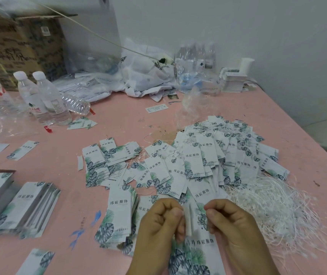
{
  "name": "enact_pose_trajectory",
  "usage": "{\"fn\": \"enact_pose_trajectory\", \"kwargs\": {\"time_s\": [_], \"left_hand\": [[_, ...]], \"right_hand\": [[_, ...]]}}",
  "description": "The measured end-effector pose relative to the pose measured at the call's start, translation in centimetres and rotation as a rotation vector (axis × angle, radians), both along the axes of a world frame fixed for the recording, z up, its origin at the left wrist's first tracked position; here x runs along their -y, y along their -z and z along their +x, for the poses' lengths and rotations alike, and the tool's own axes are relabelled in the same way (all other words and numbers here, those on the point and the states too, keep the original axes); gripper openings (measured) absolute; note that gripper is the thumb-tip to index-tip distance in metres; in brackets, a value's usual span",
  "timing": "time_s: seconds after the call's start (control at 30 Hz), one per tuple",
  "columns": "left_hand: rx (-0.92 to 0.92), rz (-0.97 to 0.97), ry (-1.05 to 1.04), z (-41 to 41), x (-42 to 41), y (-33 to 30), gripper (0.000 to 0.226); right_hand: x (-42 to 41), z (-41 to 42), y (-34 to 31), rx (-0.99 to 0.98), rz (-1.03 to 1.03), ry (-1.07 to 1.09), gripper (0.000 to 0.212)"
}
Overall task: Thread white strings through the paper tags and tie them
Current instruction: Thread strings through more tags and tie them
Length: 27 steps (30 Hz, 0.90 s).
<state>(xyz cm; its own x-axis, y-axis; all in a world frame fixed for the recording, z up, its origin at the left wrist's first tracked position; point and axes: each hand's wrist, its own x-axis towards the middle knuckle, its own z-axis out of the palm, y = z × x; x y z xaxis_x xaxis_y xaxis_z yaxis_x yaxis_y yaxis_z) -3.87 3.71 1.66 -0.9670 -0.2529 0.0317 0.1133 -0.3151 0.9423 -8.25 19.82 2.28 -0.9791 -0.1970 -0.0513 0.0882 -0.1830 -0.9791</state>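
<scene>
Paper tags, white with green leaf print and dark lettering, lie across a pink table (119,120). Listed left to right.

Far left, front: stacked tags (25,207) in leaning bundles, blurred at the edge. One loose tag (22,150) lies apart behind them.

Left, rear: a cardboard box (19,48); two upright clear water bottles (43,98) with white caps; one bottle (77,105) lying on its side just beside them.

Centre: a small fanned group of tags (107,161); nearer the front, a neat pile of tags (117,217).

Centre, front: left hand (158,231), fingers curled, thumb and forefinger pinching a small white piece (188,221) held upright. Whether this is a tag seen edge-on or folded string cannot be told. A tag (196,257) hangs or lies below both hands; which cannot be told.

Right of centre, front: right hand (236,231), fingers curled, fingertips pressed together just beside the white piece. Whether they pinch a string cannot be told.

Right of centre: a large heap of tags (218,155), overlapping at all angles, some with string attached.

Right, front: a tangled mass of white strings (277,211), touching the heap's near edge.

Rear centre to right: crumpled plastic bags (148,72), packaged bottles (196,56), a white stack of cards (233,82) by the wall.
</scene>
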Motion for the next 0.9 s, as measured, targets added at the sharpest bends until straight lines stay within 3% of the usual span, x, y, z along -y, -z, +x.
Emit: {"fn": "enact_pose_trajectory", "kwargs": {"time_s": [0.1, 0.2, 0.53, 0.73, 0.9], "left_hand": [[0.014, 0.021, 0.035, 0.1, -0.5, 0.0, 0.005], [0.033, 0.025, 0.055, 0.1, -0.7, 0.1, 0.016], [0.026, 0.005, 0.005, 0.1, -0.6, 0.2, 0.015], [0.029, -0.082, -0.043, -0.1, -0.5, 0.6, 0.02], [0.03, -0.082, 0.001, 0.0, -0.8, 0.6, 0.007]], "right_hand": [[-0.1, -0.1, -0.2, 0.008, -0.097, 0.035, 0.019], [-0.2, -0.1, -0.5, 0.059, -0.162, 0.058, 0.017], [-1.8, -0.2, -0.9, -0.126, -0.038, 0.264, 0.017], [-1.6, 0.2, -1.5, -0.091, 0.013, 0.174, 0.021], [0.5, 1.3, -1.0, -0.098, 0.131, 0.072, 0.03]]}}
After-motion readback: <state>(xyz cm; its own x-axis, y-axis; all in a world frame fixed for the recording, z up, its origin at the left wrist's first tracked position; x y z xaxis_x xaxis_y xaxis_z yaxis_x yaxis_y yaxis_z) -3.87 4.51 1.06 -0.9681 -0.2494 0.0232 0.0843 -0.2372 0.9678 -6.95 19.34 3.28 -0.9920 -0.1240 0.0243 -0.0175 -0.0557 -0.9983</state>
